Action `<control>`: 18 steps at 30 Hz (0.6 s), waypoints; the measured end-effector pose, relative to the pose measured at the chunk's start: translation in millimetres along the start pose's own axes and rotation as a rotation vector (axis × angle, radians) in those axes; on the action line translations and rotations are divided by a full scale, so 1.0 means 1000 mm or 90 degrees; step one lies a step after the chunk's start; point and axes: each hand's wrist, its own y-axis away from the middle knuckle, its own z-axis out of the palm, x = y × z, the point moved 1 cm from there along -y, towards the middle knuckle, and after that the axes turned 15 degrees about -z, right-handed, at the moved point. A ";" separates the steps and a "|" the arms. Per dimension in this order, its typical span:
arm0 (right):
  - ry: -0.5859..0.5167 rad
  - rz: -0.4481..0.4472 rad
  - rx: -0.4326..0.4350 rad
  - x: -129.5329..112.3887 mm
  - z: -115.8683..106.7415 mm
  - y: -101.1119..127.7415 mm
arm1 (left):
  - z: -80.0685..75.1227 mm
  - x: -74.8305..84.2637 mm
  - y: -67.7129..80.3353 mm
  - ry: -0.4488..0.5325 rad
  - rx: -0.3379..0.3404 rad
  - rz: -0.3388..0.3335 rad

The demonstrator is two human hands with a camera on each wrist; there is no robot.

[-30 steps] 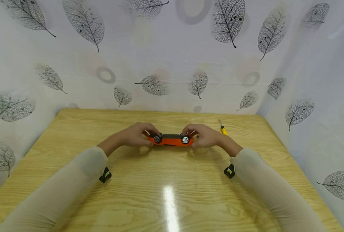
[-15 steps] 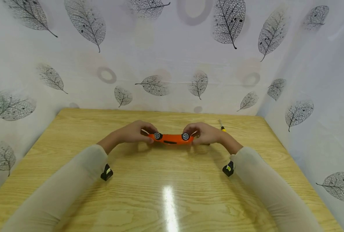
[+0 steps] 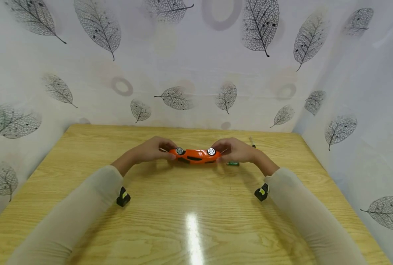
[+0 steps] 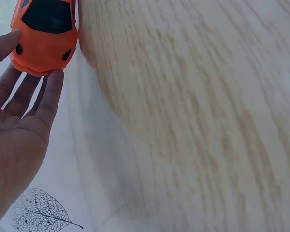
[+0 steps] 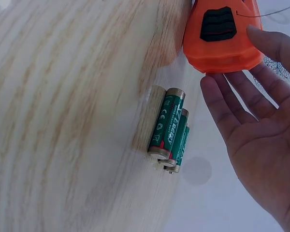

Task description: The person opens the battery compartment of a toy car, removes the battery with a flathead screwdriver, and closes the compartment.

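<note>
An orange toy car (image 3: 196,156) is held between both hands near the middle of the table. Its wheels are uppermost and one side faces me. My left hand (image 3: 149,150) grips one end; the left wrist view shows the thumb on the bonnet (image 4: 44,50) and fingers beneath. At the other end, my right hand (image 3: 237,150) holds the rear, with its thumb by the black slatted panel (image 5: 218,24). A thin wire (image 5: 273,13) runs beside that thumb. Close to the right hand, green batteries (image 5: 168,123) lie side by side on the table.
Behind the right hand lies a screwdriver (image 3: 252,142), its handle mostly hidden. The wooden table (image 3: 143,221) meets leaf-patterned cloth (image 3: 196,110) at the back and sides. Small black devices (image 3: 123,197) are at both wrists.
Both hands have raised the toy car slightly and rolled it, so its dark underside has gone from sight and more of its side shows. A battery has come into view beside the right hand.
</note>
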 end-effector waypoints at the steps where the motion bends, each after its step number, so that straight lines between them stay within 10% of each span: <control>1: 0.000 -0.003 0.002 0.000 0.000 0.000 | 0.000 0.000 0.000 0.003 0.004 -0.001; 18: -0.016 -0.005 0.022 0.007 0.003 -0.001 | 0.001 -0.011 0.000 0.093 -0.002 -0.011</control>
